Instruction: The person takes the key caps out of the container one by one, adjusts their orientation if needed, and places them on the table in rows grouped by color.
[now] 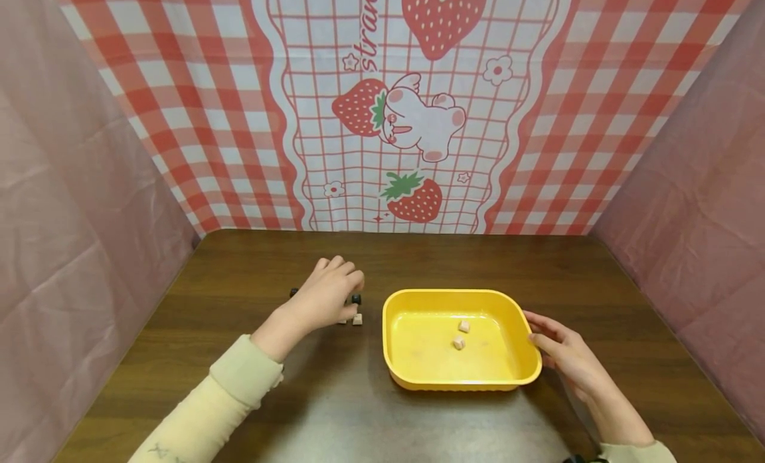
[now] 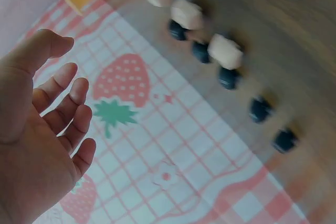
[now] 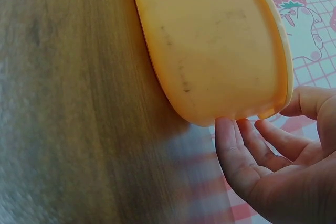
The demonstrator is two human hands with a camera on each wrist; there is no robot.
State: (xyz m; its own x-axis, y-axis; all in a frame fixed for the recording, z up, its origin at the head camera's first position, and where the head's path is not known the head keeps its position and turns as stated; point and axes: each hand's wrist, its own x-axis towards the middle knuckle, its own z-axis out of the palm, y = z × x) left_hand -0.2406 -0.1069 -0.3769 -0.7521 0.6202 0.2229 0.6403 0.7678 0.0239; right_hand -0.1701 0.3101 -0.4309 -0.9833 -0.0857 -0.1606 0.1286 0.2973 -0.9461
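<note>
My left hand (image 1: 323, 295) hovers over a row of small pieces left of the yellow tub (image 1: 460, 386). Its fingers are loosely bent, and the left wrist view shows nothing between the fingers and thumb. Under and beside that hand lie a cream block (image 1: 357, 319) and a black piece (image 1: 356, 298); part of the row is hidden in the head view. The left wrist view shows several black pieces (image 2: 228, 78) and 3 cream blocks (image 2: 225, 52), blurred. My right hand (image 1: 570, 360) grips the tub's right end, thumb at the rim, fingers against the outer wall (image 3: 210, 66).
Two cream blocks (image 1: 463, 326) lie inside the tub on its floor. The brown wooden table (image 1: 239, 257) ends at a strawberry-patterned cloth (image 1: 382, 204) at the back. Pink cloths (image 1: 89, 184) hang at both sides.
</note>
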